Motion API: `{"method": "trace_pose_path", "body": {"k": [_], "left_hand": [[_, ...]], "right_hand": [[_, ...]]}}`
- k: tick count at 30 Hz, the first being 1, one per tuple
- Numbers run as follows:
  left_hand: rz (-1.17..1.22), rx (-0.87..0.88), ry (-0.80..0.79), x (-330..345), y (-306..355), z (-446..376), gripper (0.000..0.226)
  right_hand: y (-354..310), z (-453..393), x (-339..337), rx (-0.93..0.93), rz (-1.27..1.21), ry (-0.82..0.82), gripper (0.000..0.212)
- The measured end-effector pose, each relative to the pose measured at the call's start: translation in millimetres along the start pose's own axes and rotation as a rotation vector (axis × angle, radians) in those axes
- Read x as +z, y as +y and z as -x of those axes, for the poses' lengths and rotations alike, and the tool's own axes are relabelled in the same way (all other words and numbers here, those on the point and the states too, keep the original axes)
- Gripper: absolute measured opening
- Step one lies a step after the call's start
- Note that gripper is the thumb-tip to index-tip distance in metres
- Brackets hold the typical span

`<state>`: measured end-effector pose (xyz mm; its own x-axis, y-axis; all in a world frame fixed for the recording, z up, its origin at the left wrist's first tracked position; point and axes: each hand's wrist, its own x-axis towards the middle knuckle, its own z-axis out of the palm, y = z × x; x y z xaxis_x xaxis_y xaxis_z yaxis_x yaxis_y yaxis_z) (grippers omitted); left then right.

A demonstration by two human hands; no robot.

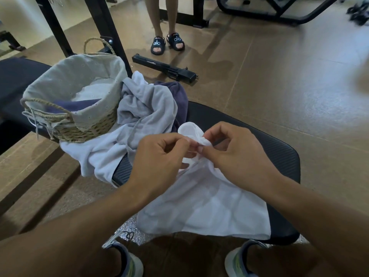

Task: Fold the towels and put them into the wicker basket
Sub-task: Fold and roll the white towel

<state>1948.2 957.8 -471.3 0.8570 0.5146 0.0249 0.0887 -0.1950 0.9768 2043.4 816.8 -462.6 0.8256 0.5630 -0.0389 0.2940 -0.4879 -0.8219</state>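
Note:
A white towel (207,204) hangs in front of me over the black bench (265,148). My left hand (157,154) and my right hand (231,150) both pinch its bunched upper edge, close together. The wicker basket (93,128) with a grey cloth liner stands on the bench to the left; a white towel and a dark blue towel lie inside it. Beside the basket lies a loose heap: a grey towel (143,104), a dark purple towel (179,98) and another white towel (99,154).
A person in black slides (167,44) stands on the brown floor beyond the bench. A black metal part (165,68) lies on the floor near them. Black gym frames stand at the back. My shoes (127,262) are at the bottom edge.

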Motion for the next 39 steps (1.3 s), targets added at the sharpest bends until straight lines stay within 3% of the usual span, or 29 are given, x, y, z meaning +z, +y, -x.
{"method": "trace_pose_path", "body": {"k": [3,6,8,10,12,14,17,20,26,29,32,34,35,39], "left_hand": [[-0.134,0.153,0.077,-10.3,-4.4,-15.0,0.017],[-0.436,0.314,-0.145,-25.4,-12.0,-32.0,0.067],[-0.580,0.400,-0.302,-33.2,-21.8,-43.0,0.083],[-0.707,0.476,-0.372,-38.7,-32.7,-50.5,0.077],[-0.722,0.511,-0.389,-42.0,-34.9,-53.4,0.052],[-0.671,0.493,-0.387,-45.0,-30.2,-52.5,0.033],[-0.559,0.430,-0.391,-44.4,-19.2,-44.6,0.027],[-0.378,0.281,-0.354,-38.5,-7.7,-32.8,0.035],[-0.303,0.146,-0.299,-31.4,0.5,-23.2,0.054],[-0.130,-0.086,-0.391,-30.8,12.2,-20.1,0.044],[0.284,-0.510,-0.644,-33.0,22.0,-16.1,0.028],[0.334,-0.614,-0.673,-35.5,22.8,-15.1,0.030],[0.248,-0.583,-0.660,-35.8,20.4,-15.8,0.033],[-0.352,-0.170,-0.478,-31.7,2.6,-21.5,0.048]], "right_hand": [[2.7,0.9,-0.2,-0.019,0.012,0.014,0.009],[2.9,1.3,-1.7,-0.037,-0.030,-0.029,0.010],[0.2,1.4,-4.7,-0.078,-0.090,-0.097,0.011],[-1.4,1.3,-10.3,-0.150,-0.137,-0.198,0.011],[-1.5,0.2,-17.4,-0.199,-0.150,-0.304,0.010],[1.4,-3.7,-23.2,-0.210,-0.177,-0.353,0.011],[10.8,-13.3,-30.8,-0.198,-0.240,-0.292,0.010],[20.0,-20.6,-36.3,-0.137,-0.297,-0.249,0.008],[21.2,-21.6,-32.8,-0.101,-0.311,-0.228,0.011],[18.7,-20.9,-33.3,-0.071,-0.317,-0.224,0.012],[15.4,-19.1,-35.0,-0.033,-0.370,-0.259,0.014],[13.4,-16.9,-34.8,-0.030,-0.381,-0.260,0.015],[12.8,-16.3,-33.5,-0.033,-0.376,-0.258,0.015],[12.3,-13.1,-20.8,-0.039,-0.354,-0.262,0.016]]}}
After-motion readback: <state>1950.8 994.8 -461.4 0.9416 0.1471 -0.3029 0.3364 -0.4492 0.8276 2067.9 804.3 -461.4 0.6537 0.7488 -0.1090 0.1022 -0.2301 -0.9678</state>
